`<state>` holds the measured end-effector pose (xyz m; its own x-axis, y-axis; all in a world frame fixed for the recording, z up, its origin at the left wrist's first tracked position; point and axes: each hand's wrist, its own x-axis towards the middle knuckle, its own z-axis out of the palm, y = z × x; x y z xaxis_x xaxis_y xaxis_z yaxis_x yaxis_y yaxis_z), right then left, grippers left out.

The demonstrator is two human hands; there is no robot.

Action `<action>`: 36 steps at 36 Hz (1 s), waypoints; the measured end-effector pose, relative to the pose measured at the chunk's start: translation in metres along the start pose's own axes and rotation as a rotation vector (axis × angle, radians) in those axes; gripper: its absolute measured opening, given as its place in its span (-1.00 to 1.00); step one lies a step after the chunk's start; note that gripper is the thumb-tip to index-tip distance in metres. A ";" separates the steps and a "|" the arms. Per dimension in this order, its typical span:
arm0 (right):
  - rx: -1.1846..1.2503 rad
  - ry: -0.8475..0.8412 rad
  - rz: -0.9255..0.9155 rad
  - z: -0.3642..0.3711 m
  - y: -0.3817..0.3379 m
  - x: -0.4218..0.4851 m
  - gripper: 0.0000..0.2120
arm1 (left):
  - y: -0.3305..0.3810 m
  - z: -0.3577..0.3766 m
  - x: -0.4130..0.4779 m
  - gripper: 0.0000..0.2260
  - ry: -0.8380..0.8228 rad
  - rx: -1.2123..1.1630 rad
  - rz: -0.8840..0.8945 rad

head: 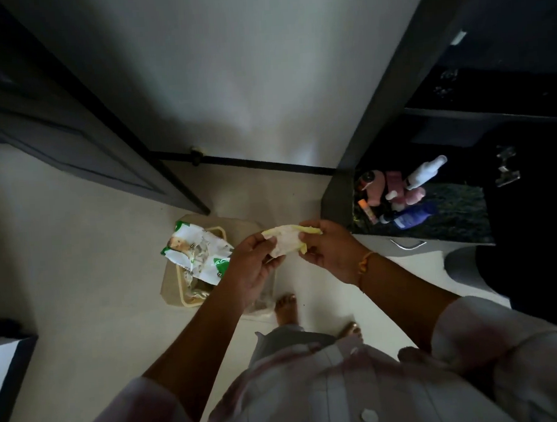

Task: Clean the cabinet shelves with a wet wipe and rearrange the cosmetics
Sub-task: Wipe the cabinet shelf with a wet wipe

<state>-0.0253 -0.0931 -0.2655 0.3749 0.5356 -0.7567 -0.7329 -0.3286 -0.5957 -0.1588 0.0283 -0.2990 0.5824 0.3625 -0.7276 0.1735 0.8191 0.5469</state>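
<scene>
The left hand (254,262) and right hand (332,250) each pinch an end of a crumpled white-and-yellow wet wipe (286,239). Left of it a green-and-white wipe packet (195,254) lies in what seems a beige plastic bin (169,282). Pink, white and blue cosmetic bottles (376,186) sit on the dark cabinet shelf (457,208), far right.

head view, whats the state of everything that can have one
wet wipe: half folded, held in the air between both hands
left hand: pinches the wipe's left edge
right hand: pinches the wipe's right edge
wipes packet: crumpled, lying in the beige bin
beige bin: uncovered, on the floor
cabinet: open, shelves showing
cosmetics: clustered together on one shelf
</scene>
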 end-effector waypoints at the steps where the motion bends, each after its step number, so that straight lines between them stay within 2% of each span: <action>1: 0.037 0.017 0.007 -0.008 0.001 -0.004 -0.83 | -0.002 0.008 -0.002 -0.77 -0.007 0.021 -0.004; 8: 0.144 0.066 0.007 -0.067 0.015 -0.039 -0.90 | -0.033 0.065 -0.019 -0.77 -0.017 0.165 0.008; 13: 0.305 0.045 0.009 -0.115 0.032 -0.065 -0.85 | -0.072 0.095 -0.024 -0.83 -0.072 0.337 0.032; 15: 0.305 0.101 -0.016 -0.133 0.039 -0.075 -0.83 | -0.092 0.107 -0.026 -0.81 -0.037 0.559 0.146; 18: 0.226 0.220 -0.081 -0.159 0.048 -0.089 -0.84 | -0.116 0.131 -0.028 -0.69 0.059 1.032 0.517; 19: 0.209 0.250 -0.106 -0.167 0.050 -0.092 -0.85 | -0.123 0.139 -0.030 -0.67 0.056 1.104 0.599; 21: 0.213 0.280 -0.141 -0.182 0.053 -0.100 -0.87 | -0.137 0.157 -0.031 -0.71 -0.019 1.160 0.641; 25: 0.401 0.213 -0.152 -0.206 0.055 -0.111 -0.87 | -0.165 0.193 -0.032 -0.76 -0.186 1.147 0.502; 29: 0.530 0.206 -0.179 -0.229 0.056 -0.119 -0.86 | -0.183 0.222 -0.028 -0.73 -0.251 1.102 0.354; 33: 0.558 0.262 -0.207 -0.252 0.060 -0.119 -0.88 | -0.194 0.239 -0.023 -0.77 -0.370 0.879 0.186; 36: 0.526 0.343 -0.211 -0.264 0.061 -0.111 -0.91 | -0.204 0.249 -0.015 -0.68 -0.320 0.743 0.030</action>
<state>0.0379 -0.3785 -0.2890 0.6363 0.2404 -0.7330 -0.7711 0.2259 -0.5953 -0.0054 -0.2551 -0.2965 0.7746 0.1431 -0.6161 0.5711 0.2603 0.7785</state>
